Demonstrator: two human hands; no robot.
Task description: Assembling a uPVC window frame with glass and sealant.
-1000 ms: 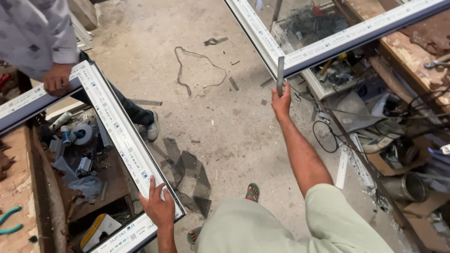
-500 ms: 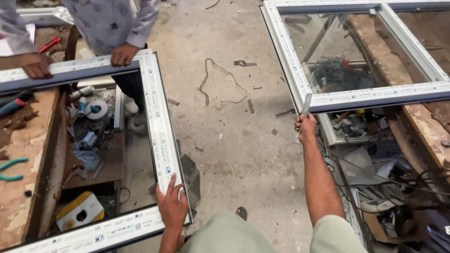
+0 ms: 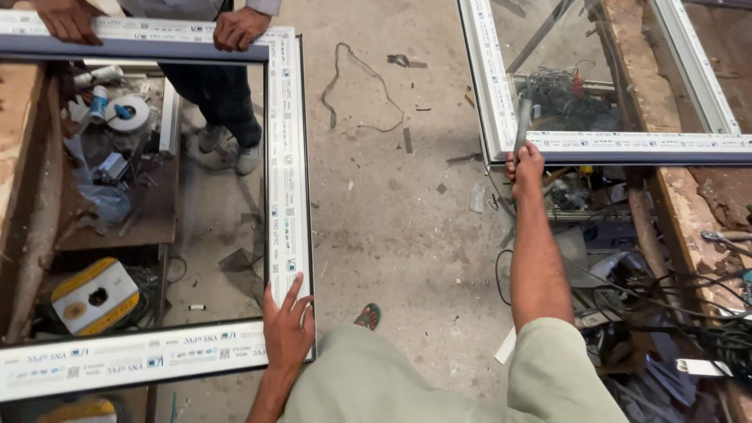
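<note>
My left hand [image 3: 288, 327] lies flat, fingers spread, on the near right corner of a white window frame [image 3: 287, 157] with a dark outer edge. Another person's two hands [image 3: 239, 27] hold that frame's far rail. My right hand [image 3: 525, 163] is closed on a slim grey tool [image 3: 522, 124] that stands upright against the near left corner of a second white frame [image 3: 619, 143], which has glass in it and lies on a bench at the right.
Bare concrete floor [image 3: 392, 219] runs between the two frames, with a loop of wire [image 3: 356, 86] and scraps on it. Under the left frame are a shelf of clutter and a yellow-white reel [image 3: 94, 294]. Cables and tools [image 3: 674, 290] crowd the right.
The view has tipped further down and closer. The left frame now fills the left side. My right hand stays on the tool at the right frame's corner; my left stays on the left frame.
</note>
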